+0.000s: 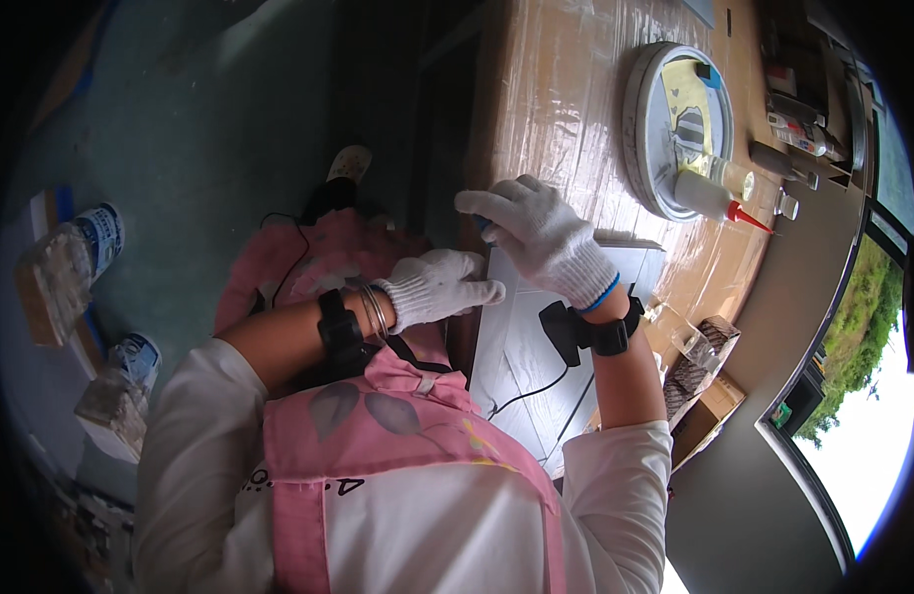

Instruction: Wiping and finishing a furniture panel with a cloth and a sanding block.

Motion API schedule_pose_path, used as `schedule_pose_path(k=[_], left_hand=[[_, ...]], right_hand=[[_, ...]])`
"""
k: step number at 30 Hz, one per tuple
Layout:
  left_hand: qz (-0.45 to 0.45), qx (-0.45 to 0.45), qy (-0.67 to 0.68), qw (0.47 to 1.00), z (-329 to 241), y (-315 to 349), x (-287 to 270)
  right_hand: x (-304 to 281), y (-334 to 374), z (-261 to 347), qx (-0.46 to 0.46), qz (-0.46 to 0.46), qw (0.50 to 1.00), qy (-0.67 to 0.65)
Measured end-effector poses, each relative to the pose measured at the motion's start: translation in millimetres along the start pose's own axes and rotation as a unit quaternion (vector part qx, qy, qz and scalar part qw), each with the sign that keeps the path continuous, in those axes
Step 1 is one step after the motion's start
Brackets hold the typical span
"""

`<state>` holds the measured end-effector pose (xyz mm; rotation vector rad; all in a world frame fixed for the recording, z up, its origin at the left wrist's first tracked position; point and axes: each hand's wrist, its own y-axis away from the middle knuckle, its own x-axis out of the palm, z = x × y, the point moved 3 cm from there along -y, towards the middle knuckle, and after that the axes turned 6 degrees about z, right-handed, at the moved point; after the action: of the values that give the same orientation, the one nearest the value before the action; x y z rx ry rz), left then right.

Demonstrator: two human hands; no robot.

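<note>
My right hand, in a white knit glove with a blue cuff edge, is above the table's near edge. Its fingers bend around a small blue object, mostly hidden, while one finger points left. Lower and to the left, my left hand wears a matching glove. Its fingers are stretched and slightly apart, beside the edge of a pale grey panel with dark thin lines; whether they touch it, I cannot tell. The panel lies flat on the table, partly under my right forearm.
Clear film covers the brown table. A round grey tub lid holds a yellow sheet, and a white squeeze bottle with a red nozzle leans there. Cardboard boxes stand at right. Blue-and-white buckets sit at far left.
</note>
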<state>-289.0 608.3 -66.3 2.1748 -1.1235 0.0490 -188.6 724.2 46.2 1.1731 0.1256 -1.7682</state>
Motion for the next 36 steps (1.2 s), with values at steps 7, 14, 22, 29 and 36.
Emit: schedule_pose_path(k=[7, 14, 22, 29, 36], left_hand=[[0.009, -0.008, 0.016, 1.0, -7.9, 4.0, -2.5], [0.008, -0.018, 0.028, 0.999, -7.4, 4.1, -1.3], [0.008, -0.016, 0.05, 0.999, -6.8, 3.4, -1.5], [0.013, -0.015, 0.063, 0.998, 1.0, 0.4, -1.4], [0.005, -0.008, 0.101, 0.995, -8.8, 5.3, -1.1]], right_hand=[[-12.5, 12.5, 1.1, 0.031, -0.034, 0.999, -0.014], [-3.7, 23.3, 4.8, -0.004, -0.071, 0.997, -0.02], [-9.9, 33.8, 1.1, 0.037, -0.082, 0.996, 0.0], [-12.0, 49.5, -6.2, 0.063, -0.079, 0.995, 0.028], [-9.8, 63.4, -13.1, 0.095, -0.116, 0.989, 0.021]])
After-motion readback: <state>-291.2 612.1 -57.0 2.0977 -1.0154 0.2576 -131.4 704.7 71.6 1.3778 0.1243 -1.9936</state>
